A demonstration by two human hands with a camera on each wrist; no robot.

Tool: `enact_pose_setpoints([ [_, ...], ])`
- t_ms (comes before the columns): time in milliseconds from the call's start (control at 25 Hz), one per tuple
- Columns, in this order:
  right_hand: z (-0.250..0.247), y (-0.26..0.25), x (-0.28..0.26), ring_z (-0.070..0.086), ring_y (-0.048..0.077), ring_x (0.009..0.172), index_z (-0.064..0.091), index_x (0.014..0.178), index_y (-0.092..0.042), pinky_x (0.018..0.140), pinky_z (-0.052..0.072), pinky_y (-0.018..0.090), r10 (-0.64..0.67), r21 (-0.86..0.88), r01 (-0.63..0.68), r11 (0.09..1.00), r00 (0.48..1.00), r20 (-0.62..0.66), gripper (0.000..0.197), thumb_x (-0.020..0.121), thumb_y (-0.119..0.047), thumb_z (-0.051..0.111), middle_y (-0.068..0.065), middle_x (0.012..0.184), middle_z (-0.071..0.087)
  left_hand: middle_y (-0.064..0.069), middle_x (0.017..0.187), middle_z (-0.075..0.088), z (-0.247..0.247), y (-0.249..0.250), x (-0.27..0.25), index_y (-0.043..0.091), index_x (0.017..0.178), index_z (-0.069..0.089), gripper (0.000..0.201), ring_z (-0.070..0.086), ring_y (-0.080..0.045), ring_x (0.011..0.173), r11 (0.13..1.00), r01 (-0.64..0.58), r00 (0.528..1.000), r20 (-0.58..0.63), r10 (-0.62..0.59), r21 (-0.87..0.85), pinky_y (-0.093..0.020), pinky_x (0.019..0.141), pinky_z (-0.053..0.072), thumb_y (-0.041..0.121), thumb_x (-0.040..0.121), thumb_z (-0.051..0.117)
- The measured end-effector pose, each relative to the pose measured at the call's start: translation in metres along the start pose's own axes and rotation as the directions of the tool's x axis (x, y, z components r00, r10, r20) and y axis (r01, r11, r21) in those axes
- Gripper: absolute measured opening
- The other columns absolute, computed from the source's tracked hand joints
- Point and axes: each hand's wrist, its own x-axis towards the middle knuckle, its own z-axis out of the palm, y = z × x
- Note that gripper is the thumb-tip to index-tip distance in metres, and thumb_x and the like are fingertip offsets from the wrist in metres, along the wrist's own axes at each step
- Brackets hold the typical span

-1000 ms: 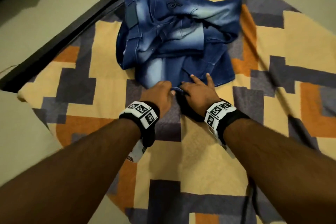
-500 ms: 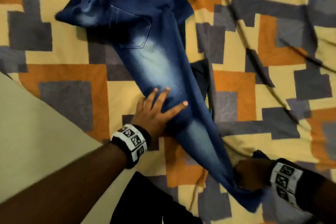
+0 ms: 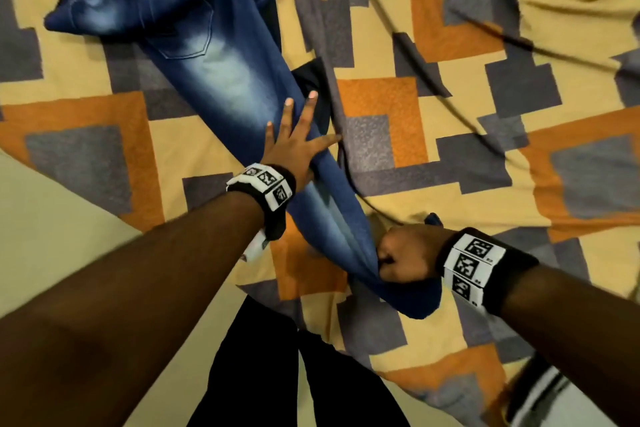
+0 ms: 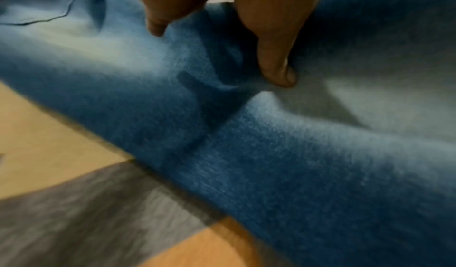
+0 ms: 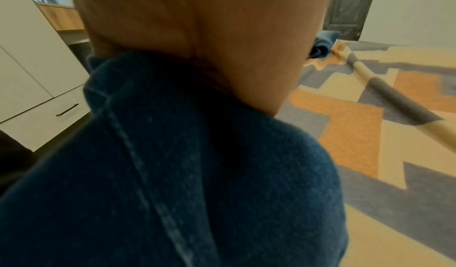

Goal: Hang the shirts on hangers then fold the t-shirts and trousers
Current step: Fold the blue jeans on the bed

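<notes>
Faded blue jeans (image 3: pixel 214 80) lie stretched diagonally across the patterned bedspread (image 3: pixel 433 114), waist at the top left, leg ends near me. My left hand (image 3: pixel 294 142) lies flat with spread fingers on the middle of the legs, pressing the denim (image 4: pixel 246 154). My right hand (image 3: pixel 401 258) is a fist that grips the leg ends, with the cuff fabric (image 5: pixel 172 173) bunched below the palm. A dark garment (image 3: pixel 311 80) shows from under the jeans.
The bedspread is creased into long folds at the right. Pale floor (image 3: pixel 52 236) lies left of the bed. My black trouser legs (image 3: pixel 277 367) stand at the bed's near edge. White cabinets (image 5: pixel 29 76) and a dark door (image 5: pixel 350 7) show in the right wrist view.
The bunched jeans have been pulled out long towards me. My right hand drew the leg ends down to the near edge while my left hand slid up along the legs.
</notes>
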Motion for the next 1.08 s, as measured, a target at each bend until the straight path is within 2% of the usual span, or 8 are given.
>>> enact_pose_setpoints([
  [160, -0.006, 0.025, -0.022, 0.057, 0.024, 0.078, 0.063, 0.078, -0.026, 0.067, 0.042, 0.030, 0.084, -0.103, -0.100, 0.990, 0.986, -0.146, 0.021, 0.087, -0.040, 0.051, -0.003, 0.078, 0.060, -0.018, 0.140, 0.046, -0.015, 0.030, -0.017, 0.014, 0.115, 0.059, 0.031, 0.041, -0.038, 0.129, 0.905, 0.251, 0.964, 0.171, -0.203, -0.344, -0.041, 0.102, 0.035, 0.004, 0.086, 0.052],
  [280, 0.001, 0.057, -0.027, 0.058, 0.022, 0.107, 0.056, 0.129, -0.026, 0.084, 0.041, 0.028, 0.228, 0.152, -0.187, 0.971, 0.916, -0.330, 0.037, 0.092, -0.031, 0.055, 0.004, 0.123, 0.058, -0.012, 0.103, 0.065, 0.003, 0.093, -0.100, 0.006, 0.106, 0.064, 0.024, 0.059, -0.021, 0.093, 0.845, 0.038, 0.862, 0.446, 0.242, -0.533, -0.027, 0.079, 0.042, 0.010, 0.083, 0.067],
  [360, 0.006, 0.059, -0.020, 0.056, 0.021, 0.110, 0.052, 0.134, -0.020, 0.087, 0.038, 0.025, 0.239, 0.331, -0.095, 0.939, 0.871, -0.429, 0.042, 0.093, -0.025, 0.057, 0.007, 0.127, 0.056, -0.005, 0.119, 0.062, 0.026, 0.112, -0.141, 0.009, 0.121, 0.059, 0.046, 0.055, -0.013, 0.106, 0.771, -0.061, 0.748, 0.483, 0.456, -0.634, -0.018, 0.091, 0.038, 0.008, 0.077, 0.073],
  [480, 0.014, 0.045, 0.002, 0.054, 0.025, 0.114, 0.058, 0.127, -0.017, 0.093, 0.038, 0.030, 0.121, 0.240, 0.004, 0.971, 0.854, -0.505, 0.035, 0.093, -0.022, 0.056, 0.007, 0.126, 0.057, -0.007, 0.110, 0.063, 0.050, 0.074, -0.131, 0.007, 0.108, 0.064, 0.031, 0.059, 0.000, 0.092, 0.514, 0.167, 0.980, 0.197, 0.003, -0.841, -0.024, 0.089, 0.041, -0.006, 0.079, 0.067],
  [560, 0.015, 0.027, 0.022, 0.055, 0.028, 0.111, 0.063, 0.119, -0.018, 0.093, 0.043, 0.035, 0.031, 0.112, 0.037, 0.993, 0.834, -0.551, 0.029, 0.093, -0.026, 0.054, 0.007, 0.120, 0.058, -0.009, 0.102, 0.061, 0.060, 0.031, -0.116, 0.015, 0.097, 0.063, 0.020, 0.062, -0.006, 0.086, 0.491, 0.275, 0.907, 0.053, -0.419, -0.827, -0.029, 0.083, 0.044, 0.002, 0.082, 0.067],
  [720, 0.007, -0.015, 0.056, 0.060, 0.034, 0.087, 0.070, 0.095, -0.013, 0.078, 0.050, 0.041, -0.170, -0.056, 0.181, 0.982, 0.705, -0.688, 0.023, 0.083, -0.025, 0.055, 0.010, 0.094, 0.063, -0.013, 0.145, 0.030, 0.074, -0.021, -0.113, 0.022, 0.136, 0.040, 0.069, 0.034, -0.034, 0.130, 0.610, 0.559, 0.709, -0.057, -0.703, -0.562, -0.046, 0.106, 0.033, 0.035, 0.077, 0.074],
  [880, -0.031, -0.062, 0.087, 0.059, 0.036, 0.102, 0.070, 0.099, -0.010, 0.086, 0.050, 0.051, -0.273, -0.172, 0.216, 0.961, 0.641, -0.717, 0.023, 0.078, -0.019, 0.068, 0.011, 0.107, 0.063, -0.010, 0.128, 0.056, 0.092, -0.054, -0.122, 0.016, 0.131, 0.049, 0.074, 0.055, -0.031, 0.115, 0.267, 0.554, 0.645, 0.203, -0.737, -0.788, -0.043, 0.098, 0.044, 0.044, 0.069, 0.078],
  [1080, -0.082, -0.103, 0.114, 0.001, 0.032, 0.148, 0.011, 0.152, -0.035, 0.117, 0.007, 0.056, -0.259, -0.435, -0.011, 0.901, 0.789, -0.557, 0.081, 0.087, -0.010, 0.052, 0.006, 0.161, -0.008, -0.007, 0.128, 0.051, 0.102, -0.062, -0.134, 0.023, 0.127, 0.058, 0.065, 0.051, -0.027, 0.117, 0.543, 0.460, 0.813, 0.088, -0.575, -0.702, -0.045, 0.100, 0.041, 0.052, 0.070, 0.072],
])
